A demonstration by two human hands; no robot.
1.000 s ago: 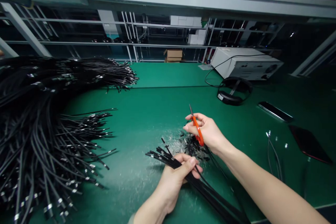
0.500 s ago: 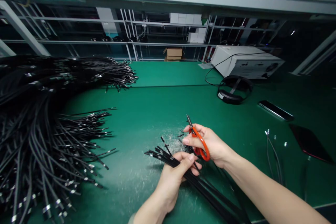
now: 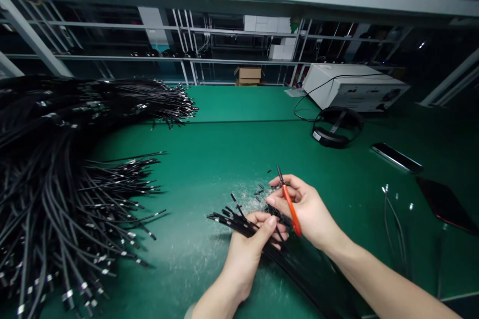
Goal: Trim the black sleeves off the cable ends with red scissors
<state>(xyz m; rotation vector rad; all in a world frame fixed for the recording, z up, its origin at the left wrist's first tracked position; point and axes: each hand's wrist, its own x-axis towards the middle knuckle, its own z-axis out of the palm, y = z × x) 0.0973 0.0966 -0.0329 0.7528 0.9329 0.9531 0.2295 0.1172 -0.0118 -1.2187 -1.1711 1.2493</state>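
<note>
My left hand (image 3: 250,251) is closed around a bundle of thin black cables (image 3: 234,222), their cut ends fanning out to the left of my thumb. The cables' long part runs down to the lower right. In my right hand (image 3: 310,209) is a pair of scissors (image 3: 290,207) with red handles, its dark blades pointing up and away. The blades stand apart from the held cables. Short black offcuts (image 3: 259,191) and pale fine scraps (image 3: 239,199) lie on the green table mat (image 3: 209,149) just beyond my hands.
A large heap of black cables (image 3: 56,174) covers the left side. At the right lie a black headset (image 3: 333,129), a phone (image 3: 396,157), a dark flat object (image 3: 445,204) and a few loose cables (image 3: 391,219). A white box-shaped device (image 3: 352,87) stands behind them.
My right hand has moved slightly right and turned, so the scissors now show edge-on with their tip a little farther right. My left hand keeps its hold on the cables, almost unmoved.
</note>
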